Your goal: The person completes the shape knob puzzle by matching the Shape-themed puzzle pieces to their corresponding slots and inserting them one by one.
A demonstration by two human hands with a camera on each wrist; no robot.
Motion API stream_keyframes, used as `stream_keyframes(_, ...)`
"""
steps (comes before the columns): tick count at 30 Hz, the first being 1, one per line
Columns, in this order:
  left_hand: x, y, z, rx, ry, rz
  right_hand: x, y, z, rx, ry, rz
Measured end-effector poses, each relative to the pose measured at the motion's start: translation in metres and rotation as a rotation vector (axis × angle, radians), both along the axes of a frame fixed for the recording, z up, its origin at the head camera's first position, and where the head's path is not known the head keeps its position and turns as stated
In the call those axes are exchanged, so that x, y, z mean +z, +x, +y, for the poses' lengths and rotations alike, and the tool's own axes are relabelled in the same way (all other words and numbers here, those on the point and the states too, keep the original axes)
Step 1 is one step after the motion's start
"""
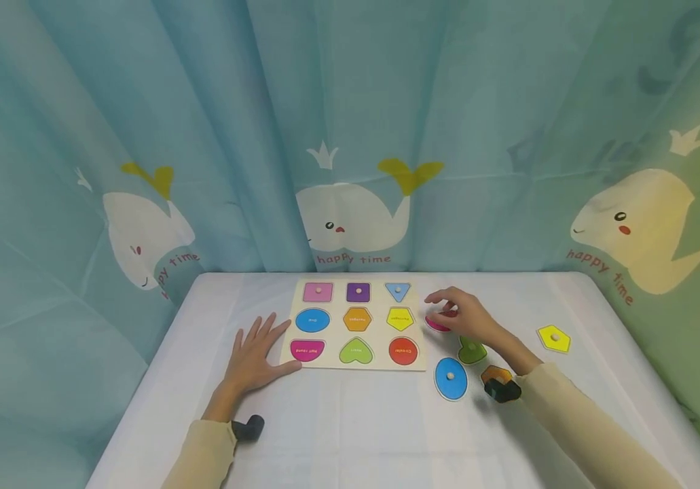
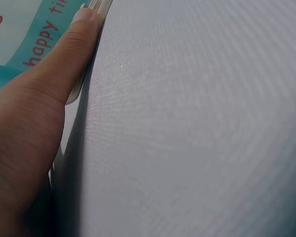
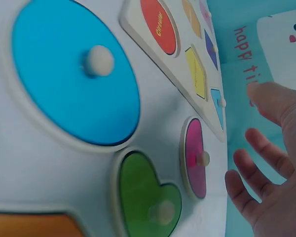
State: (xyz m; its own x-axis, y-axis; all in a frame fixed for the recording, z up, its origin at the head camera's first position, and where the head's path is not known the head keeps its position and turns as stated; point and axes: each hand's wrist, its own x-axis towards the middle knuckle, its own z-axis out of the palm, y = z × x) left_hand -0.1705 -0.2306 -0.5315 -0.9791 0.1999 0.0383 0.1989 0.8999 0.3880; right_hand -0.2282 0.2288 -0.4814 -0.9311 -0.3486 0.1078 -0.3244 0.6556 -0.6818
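Note:
A cream shape-puzzle board (image 1: 380,333) lies flat on the table. My left hand (image 1: 254,360) rests at its left edge, fingers spread, with thumb and fingertips on the rim. In the left wrist view the thumb (image 2: 71,49) lies along the board's side. My right hand (image 1: 466,314) hovers right of the board with loosely bent fingers, holding nothing. Closest to it is a magenta half-round piece (image 3: 195,158) with a wooden knob, partly hidden by the hand in the head view. A green heart piece (image 1: 472,352) lies partly under the right wrist.
A blue oval piece (image 1: 450,384), an orange piece (image 1: 496,373) and a yellow pentagon piece (image 1: 555,337) lie on the white table (image 1: 350,435). Knobbed pink (image 1: 313,293), purple (image 1: 353,296) and light-blue triangle (image 1: 403,295) pieces sit in the board's far row. A whale-print curtain (image 1: 356,102) hangs behind.

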Motion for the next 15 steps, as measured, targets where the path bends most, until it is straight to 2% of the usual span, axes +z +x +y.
stream_keyframes(8, -0.002, -0.001, -0.002, 0.001, 0.004, -0.003, 0.001, 0.03, 0.016, 0.099, -0.051, 0.032)
stream_keyframes(15, -0.001, -0.003, -0.001, 0.007, -0.001, -0.027, -0.004, 0.055, 0.026, 0.092, -0.036, -0.019)
